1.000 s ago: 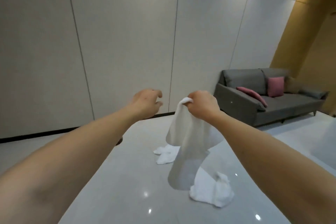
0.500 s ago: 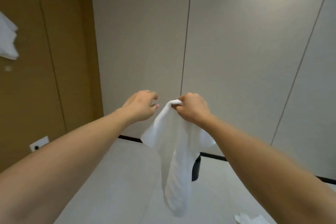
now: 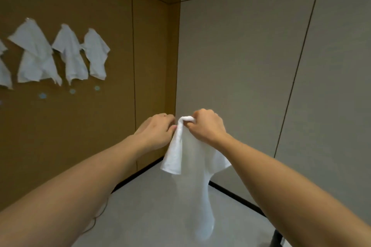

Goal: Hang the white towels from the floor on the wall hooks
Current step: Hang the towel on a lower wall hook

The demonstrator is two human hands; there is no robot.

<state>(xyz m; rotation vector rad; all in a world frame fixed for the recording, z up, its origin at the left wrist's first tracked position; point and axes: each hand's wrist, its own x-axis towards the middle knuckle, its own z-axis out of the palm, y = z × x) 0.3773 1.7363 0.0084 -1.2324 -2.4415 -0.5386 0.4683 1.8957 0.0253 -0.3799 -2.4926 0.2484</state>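
A white towel [image 3: 192,172] hangs in front of me, bunched at its top. My right hand [image 3: 206,126] grips that bunched top edge. My left hand [image 3: 156,132] is beside it, fingertips pinching the towel just below the bunch. On the brown wall at the left, several white towels [image 3: 36,54] hang side by side from hooks. Below them a row of small round pale hooks [image 3: 72,91] stands bare. No towel on the floor is in view.
The brown wall meets a grey panelled wall [image 3: 251,66] in a corner straight ahead. Pale glossy floor [image 3: 144,216] lies below with a black skirting line. A dark object [image 3: 277,238] shows at the lower right edge.
My view has swung left from the grey wall to the brown wall with the hung towels. My left hand has closed in and now pinches the towel that my right hand carries.
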